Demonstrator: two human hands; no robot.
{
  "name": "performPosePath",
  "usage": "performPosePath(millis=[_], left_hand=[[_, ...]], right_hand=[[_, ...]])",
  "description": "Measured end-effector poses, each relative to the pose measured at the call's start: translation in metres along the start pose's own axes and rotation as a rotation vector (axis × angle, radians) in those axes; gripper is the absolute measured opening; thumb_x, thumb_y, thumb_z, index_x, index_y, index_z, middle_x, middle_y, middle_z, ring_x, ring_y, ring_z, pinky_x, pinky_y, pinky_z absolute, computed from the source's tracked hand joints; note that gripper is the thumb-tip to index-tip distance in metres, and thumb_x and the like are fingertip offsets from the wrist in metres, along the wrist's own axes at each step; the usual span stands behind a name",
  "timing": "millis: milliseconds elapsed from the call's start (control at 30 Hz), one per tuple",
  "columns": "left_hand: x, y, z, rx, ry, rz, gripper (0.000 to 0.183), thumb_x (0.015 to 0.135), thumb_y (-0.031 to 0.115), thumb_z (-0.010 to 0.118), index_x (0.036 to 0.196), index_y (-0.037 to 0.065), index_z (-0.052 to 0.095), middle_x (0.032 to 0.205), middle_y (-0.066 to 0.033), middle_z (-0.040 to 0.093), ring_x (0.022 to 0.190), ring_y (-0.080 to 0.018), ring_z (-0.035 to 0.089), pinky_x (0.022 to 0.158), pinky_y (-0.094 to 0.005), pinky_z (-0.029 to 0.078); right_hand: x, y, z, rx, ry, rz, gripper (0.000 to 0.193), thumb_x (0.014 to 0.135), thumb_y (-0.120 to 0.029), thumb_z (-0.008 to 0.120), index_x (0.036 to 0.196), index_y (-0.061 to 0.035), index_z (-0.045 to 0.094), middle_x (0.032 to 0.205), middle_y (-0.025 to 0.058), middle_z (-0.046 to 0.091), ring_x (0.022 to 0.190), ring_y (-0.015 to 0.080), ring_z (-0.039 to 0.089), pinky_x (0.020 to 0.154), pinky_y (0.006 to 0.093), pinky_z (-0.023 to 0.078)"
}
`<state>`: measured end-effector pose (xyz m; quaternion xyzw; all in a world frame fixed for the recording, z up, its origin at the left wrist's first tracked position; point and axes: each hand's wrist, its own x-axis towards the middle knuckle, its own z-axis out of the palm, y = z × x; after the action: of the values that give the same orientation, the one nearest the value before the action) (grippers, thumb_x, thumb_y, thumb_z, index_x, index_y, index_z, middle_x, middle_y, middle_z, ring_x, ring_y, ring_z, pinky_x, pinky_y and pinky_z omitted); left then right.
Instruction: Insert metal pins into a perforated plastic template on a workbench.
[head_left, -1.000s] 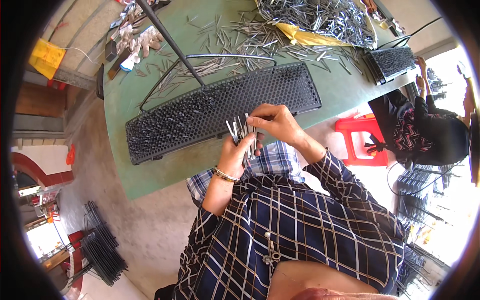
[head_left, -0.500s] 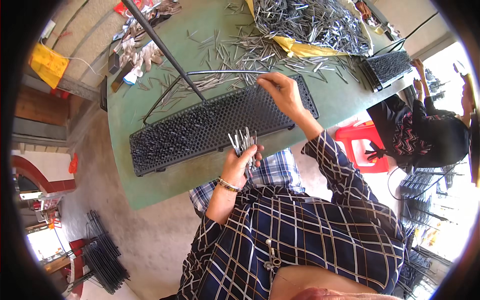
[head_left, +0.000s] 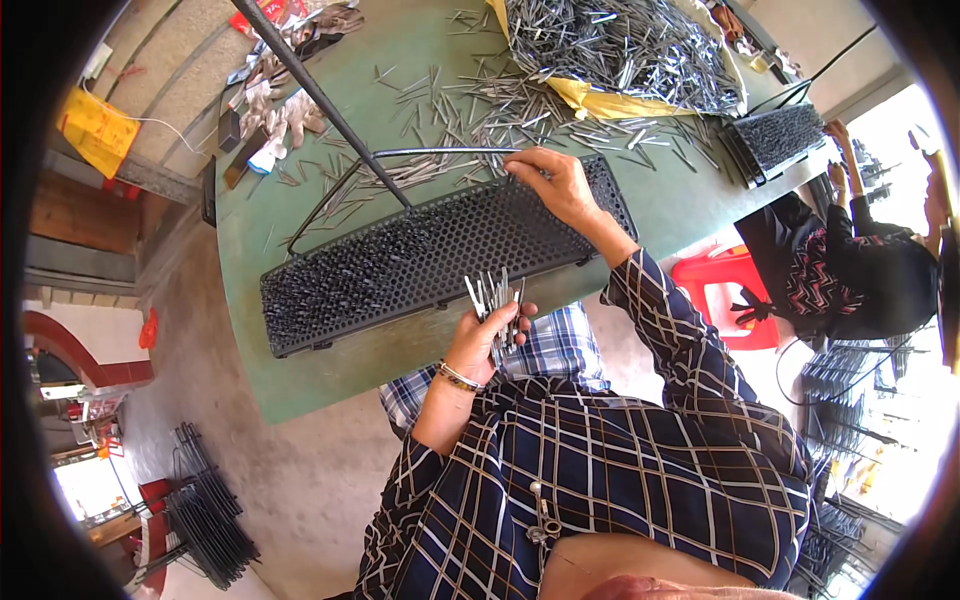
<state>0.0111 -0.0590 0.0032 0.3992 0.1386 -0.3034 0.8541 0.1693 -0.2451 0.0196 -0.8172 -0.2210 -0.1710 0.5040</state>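
Observation:
A bunch of thin grey metal strips (head_left: 490, 292) stands upright in my left hand (head_left: 474, 345), which is closed around it just in front of a long black perforated rack (head_left: 465, 243). My right hand (head_left: 562, 188) is over the rack's far edge, right of the middle, with thumb and fingers pinched together. Whatever those fingertips hold is too small or hidden to make out. Dark strips (head_left: 335, 275) fill the holes in the left part of the rack densely; open holes show in its middle and right. A black rod handle (head_left: 335, 110) rises from the rack.
Loose strips (head_left: 450, 130) lie scattered on the green table (head_left: 330, 375) beyond the rack. A big heap of strips (head_left: 625, 50) sits on a yellow sheet (head_left: 590, 98). Gloves (head_left: 295, 115) lie at far left. At right, a co-worker's hand (head_left: 838, 132) touches another rack (head_left: 780, 135), near a red stool (head_left: 715, 275).
My right hand has shifted slightly left along the rack's far edge. My left hand has moved a little nearer to me and to the right, still holding the strips.

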Motion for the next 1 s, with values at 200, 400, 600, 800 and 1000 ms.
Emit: performPosePath(millis=[200,400,600,800,1000], left_hand=[[0.002,-0.001,0.003,-0.045,0.019,-0.037,0.021,0.085,0.015,0.062,0.102,0.002,0.059,0.095,-0.0109,0.065,0.077,-0.0148,0.061,0.063,-0.0268,0.051],[0.002,-0.003,-0.005,-0.016,0.056,-0.024,0.022,0.083,0.015,0.065,0.100,0.001,0.060,0.091,-0.0086,0.065,0.080,-0.0153,0.062,0.065,-0.0270,0.052],[0.002,-0.004,-0.007,0.008,0.038,0.008,0.020,0.082,0.011,0.065,0.098,-0.001,0.061,0.091,-0.0089,0.065,0.079,-0.0157,0.062,0.065,-0.0278,0.053],[0.004,-0.004,-0.006,0.005,0.048,0.017,0.020,0.081,0.009,0.065,0.097,-0.002,0.061,0.091,-0.0109,0.065,0.080,-0.0173,0.063,0.067,-0.0294,0.054],[0.003,-0.005,-0.004,0.010,0.065,0.029,0.019,0.081,0.007,0.064,0.097,-0.003,0.061,0.091,-0.0116,0.066,0.081,-0.0184,0.063,0.067,-0.0300,0.054]], right_hand=[[-0.003,0.007,0.005,0.136,0.037,0.158,0.017,0.086,-0.014,0.063,0.095,-0.0004,0.066,0.081,0.0084,0.067,0.069,0.0146,0.063,0.062,0.0266,0.048],[-0.005,0.002,0.006,0.138,0.039,0.258,0.016,0.087,-0.012,0.061,0.098,-0.0018,0.067,0.084,0.0051,0.067,0.072,0.0108,0.061,0.068,0.0241,0.049],[-0.005,-0.001,0.005,0.057,0.020,0.192,0.017,0.087,-0.011,0.061,0.099,-0.0012,0.066,0.086,0.0067,0.067,0.073,0.0114,0.062,0.068,0.0242,0.050],[-0.007,-0.005,0.003,0.070,0.000,0.222,0.017,0.087,-0.010,0.059,0.101,-0.0011,0.065,0.088,0.0077,0.067,0.075,0.0121,0.064,0.069,0.0247,0.050],[-0.009,0.001,0.011,-0.085,-0.020,0.021,0.018,0.085,-0.010,0.060,0.100,-0.0005,0.065,0.093,0.0124,0.066,0.084,0.0236,0.065,0.073,0.0303,0.050]])
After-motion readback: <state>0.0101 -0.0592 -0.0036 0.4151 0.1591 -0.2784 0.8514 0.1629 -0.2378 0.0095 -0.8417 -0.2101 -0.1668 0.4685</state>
